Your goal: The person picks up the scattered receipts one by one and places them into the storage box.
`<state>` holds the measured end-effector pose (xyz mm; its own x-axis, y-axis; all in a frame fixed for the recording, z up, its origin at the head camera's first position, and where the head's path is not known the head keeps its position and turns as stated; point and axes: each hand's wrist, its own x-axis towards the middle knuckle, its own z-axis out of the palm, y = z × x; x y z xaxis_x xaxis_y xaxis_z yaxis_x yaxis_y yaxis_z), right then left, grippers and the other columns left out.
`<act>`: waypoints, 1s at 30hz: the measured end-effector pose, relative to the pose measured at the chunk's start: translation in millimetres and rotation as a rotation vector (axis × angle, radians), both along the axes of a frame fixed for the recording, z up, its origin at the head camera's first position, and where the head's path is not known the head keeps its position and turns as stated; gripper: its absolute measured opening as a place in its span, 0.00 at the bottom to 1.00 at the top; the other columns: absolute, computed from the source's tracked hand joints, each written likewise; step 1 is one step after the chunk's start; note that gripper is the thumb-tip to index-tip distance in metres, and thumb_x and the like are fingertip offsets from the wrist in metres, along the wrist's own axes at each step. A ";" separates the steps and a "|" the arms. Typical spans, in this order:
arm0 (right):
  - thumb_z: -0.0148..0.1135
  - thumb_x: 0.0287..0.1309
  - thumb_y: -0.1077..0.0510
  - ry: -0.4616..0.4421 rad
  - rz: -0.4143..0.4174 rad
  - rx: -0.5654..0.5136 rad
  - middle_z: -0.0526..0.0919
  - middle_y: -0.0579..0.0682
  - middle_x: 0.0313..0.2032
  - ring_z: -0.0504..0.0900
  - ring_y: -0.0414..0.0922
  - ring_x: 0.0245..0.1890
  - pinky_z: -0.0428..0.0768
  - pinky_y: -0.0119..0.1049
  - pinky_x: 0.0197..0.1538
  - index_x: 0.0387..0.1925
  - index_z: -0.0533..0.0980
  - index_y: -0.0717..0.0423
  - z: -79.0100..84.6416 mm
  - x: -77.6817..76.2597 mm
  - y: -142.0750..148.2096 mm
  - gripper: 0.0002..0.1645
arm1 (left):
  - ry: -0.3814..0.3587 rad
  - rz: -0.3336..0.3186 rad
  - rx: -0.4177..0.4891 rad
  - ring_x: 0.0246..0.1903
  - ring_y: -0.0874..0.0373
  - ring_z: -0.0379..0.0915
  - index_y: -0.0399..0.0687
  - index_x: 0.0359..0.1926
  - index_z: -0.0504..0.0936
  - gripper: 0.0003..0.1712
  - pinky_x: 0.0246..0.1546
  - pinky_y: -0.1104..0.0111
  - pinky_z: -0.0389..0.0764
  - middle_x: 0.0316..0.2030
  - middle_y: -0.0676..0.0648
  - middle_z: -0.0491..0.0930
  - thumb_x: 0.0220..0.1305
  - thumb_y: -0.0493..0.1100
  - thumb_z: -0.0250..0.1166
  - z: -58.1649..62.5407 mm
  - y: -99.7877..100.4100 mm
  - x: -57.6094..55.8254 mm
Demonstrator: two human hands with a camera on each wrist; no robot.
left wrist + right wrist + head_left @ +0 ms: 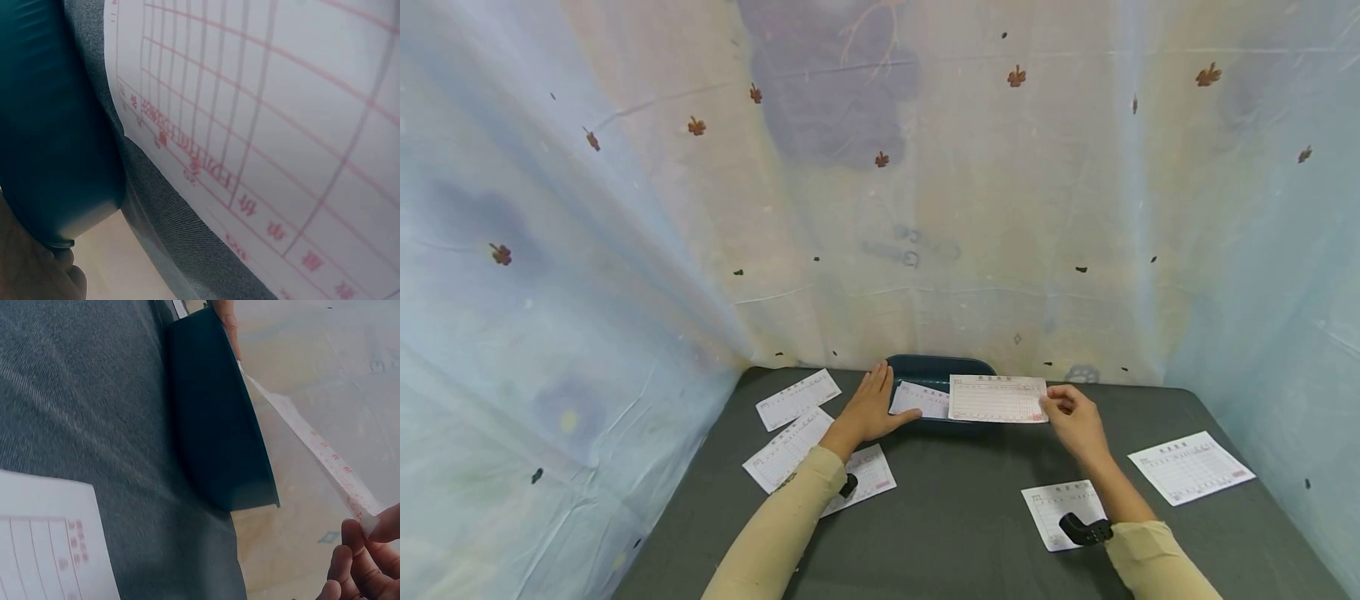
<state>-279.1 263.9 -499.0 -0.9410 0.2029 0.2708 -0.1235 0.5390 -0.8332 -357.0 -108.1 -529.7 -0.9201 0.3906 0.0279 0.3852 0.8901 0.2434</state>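
Note:
Between thumb and fingers, my right hand (1075, 421) pinches the right edge of a printed form slip (997, 398). The slip is held above the right part of a dark blue-green plastic basin (940, 364) and hides some of it. A second form slip (919, 400) lies in the basin, partly covered by the held one. My left hand (872, 408) rests at the basin's left end, fingers straight and thumb reaching along the near side. In the right wrist view, the held slip (325, 456) appears nearly edge-on, pinched at its lower end.
Three more slips lie left on the dark grey table (955, 517): one at the back (797, 398), one in the middle (786, 450), one (868, 479) partly under the left forearm. On the right are a slip (1052, 508) beneath the wrist and another (1191, 467). A patterned curtain (970, 208) stands behind.

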 end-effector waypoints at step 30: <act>0.67 0.72 0.63 -0.002 0.159 -0.063 0.88 0.62 0.37 0.79 0.38 0.32 0.77 0.28 0.34 0.47 0.80 0.70 -12.6 -37.3 -50.3 0.11 | 0.013 -0.020 0.014 0.86 0.41 0.35 0.33 0.85 0.44 0.66 0.84 0.50 0.43 0.86 0.35 0.38 0.73 0.80 0.53 3.4 0.4 2.5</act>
